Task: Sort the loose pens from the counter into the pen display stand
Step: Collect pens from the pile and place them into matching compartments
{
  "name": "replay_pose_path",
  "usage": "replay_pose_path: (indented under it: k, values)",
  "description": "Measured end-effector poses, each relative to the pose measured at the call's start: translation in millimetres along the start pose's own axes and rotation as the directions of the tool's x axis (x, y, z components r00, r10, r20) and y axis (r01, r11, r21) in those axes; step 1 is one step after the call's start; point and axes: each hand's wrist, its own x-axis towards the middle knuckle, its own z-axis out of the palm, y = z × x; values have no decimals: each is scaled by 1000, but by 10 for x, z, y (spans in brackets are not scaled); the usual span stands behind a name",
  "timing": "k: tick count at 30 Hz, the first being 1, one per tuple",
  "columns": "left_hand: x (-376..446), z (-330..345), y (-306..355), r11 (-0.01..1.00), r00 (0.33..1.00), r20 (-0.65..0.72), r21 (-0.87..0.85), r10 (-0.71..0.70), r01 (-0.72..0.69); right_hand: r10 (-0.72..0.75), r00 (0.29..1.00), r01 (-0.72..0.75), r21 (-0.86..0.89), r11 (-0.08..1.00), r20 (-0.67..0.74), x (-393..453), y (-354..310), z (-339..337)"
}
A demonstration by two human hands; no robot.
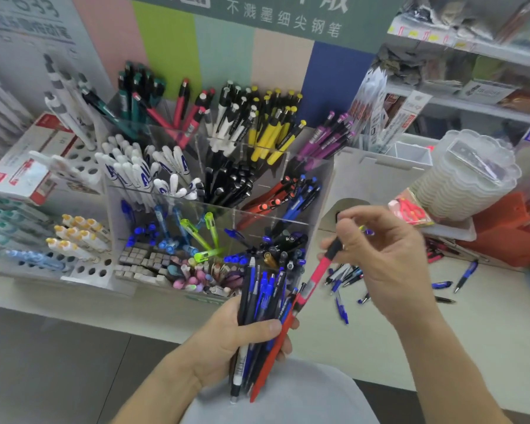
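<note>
Two bare hands work above the white counter (441, 347). The left hand (242, 338) grips a thick bundle of pens (266, 304), mostly blue and black with one red-orange barrel, fingers curled round it. The right hand (380, 249) pinches the black end of a pink pen (317, 272), whose lower end slants down to the bundle. Behind stands the clear pen display stand (315, 191), its compartments filled by colour. Several loose pens (346, 280) lie scattered on the counter beneath the right hand.
</note>
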Motion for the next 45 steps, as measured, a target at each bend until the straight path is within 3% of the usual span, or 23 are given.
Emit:
replay_pose_path:
  k: [3,5,9,11,13,15,20,24,27,29,33,37,40,45]
  values:
    - [25,12,22,994,1000,30,-112,5,-1,133,991,-134,-25,991,-28,-92,133,102]
    - [24,18,38,987,998,62,-159,24,-14,142,990,-143,-148,979,-15,-143,227,158]
    - [35,60,19,997,996,41,-4,82,-82,163,981,-87,-525,847,101,-234,391,204]
    - [42,66,2,994,995,-5,59,97,-96,256,950,-110,-578,809,177,-215,406,173]
    - [39,55,-8,993,996,-16,77,89,-88,385,879,-166,-577,800,281,-168,385,131]
    - [33,43,-9,993,997,-5,84,79,-78,421,836,-144,-599,788,352,-110,355,81]
    - [24,34,8,983,998,26,173,59,-63,402,874,-252,-451,856,274,-27,247,10]
    - [11,52,18,972,998,43,227,45,-53,362,864,-166,-481,861,351,-12,183,28]
    - [8,58,-1,959,999,21,278,44,-48,441,791,-57,-667,743,424,13,131,63]
    - [2,60,-5,948,999,-5,315,49,-45,452,784,31,-753,657,426,21,136,96]
    - [-15,55,10,945,998,-39,324,56,-40,417,797,75,-756,650,437,22,168,117]
    - [-16,31,-3,944,999,-23,329,47,-37,453,760,-8,-690,724,467,88,179,20]
    - [-24,3,-4,925,999,-13,380,36,-29,434,777,-130,-558,820,456,164,144,-75]
    - [-21,0,-19,938,1000,-10,347,22,-17,514,718,-217,-550,806,469,188,133,-71]
